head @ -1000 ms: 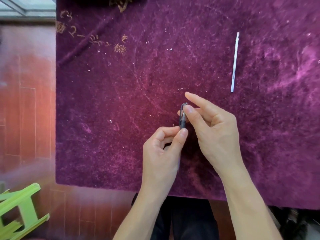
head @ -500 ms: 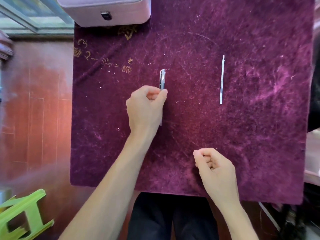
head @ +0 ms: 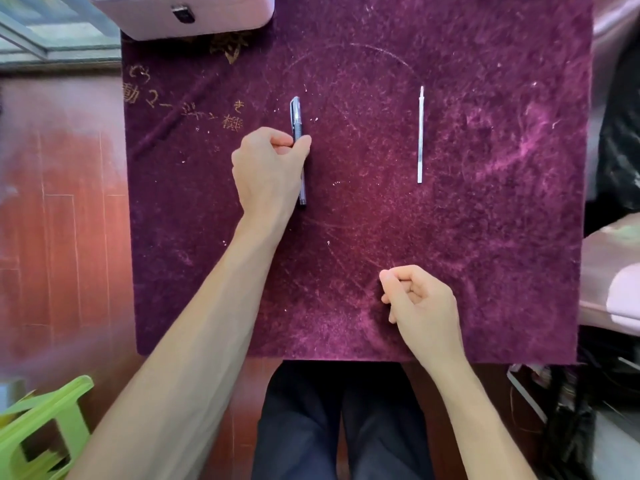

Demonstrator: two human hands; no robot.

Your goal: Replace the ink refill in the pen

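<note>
A capped pen (head: 296, 119) with a clear barrel and dark cap lies lengthwise on the purple velvet mat (head: 485, 271), cap end pointing away from me. My left hand (head: 268, 168) rests over its middle, thumb and fingers pinched on the barrel. A thin white ink refill (head: 420, 135) lies parallel to the pen, well to its right, untouched. My right hand (head: 419, 303) sits near the mat's front edge with fingers curled in; nothing shows inside it.
A pale pink case (head: 180, 15) with a dark latch stands at the mat's back left corner. A green plastic stool (head: 38, 427) sits on the wooden floor at lower left. Dark clutter and a pale surface (head: 613, 271) crowd the right side.
One second ago both hands held the pen together near me. Since then my left hand carried it forward and set it down on the mat; my right hand let go and drew back.
</note>
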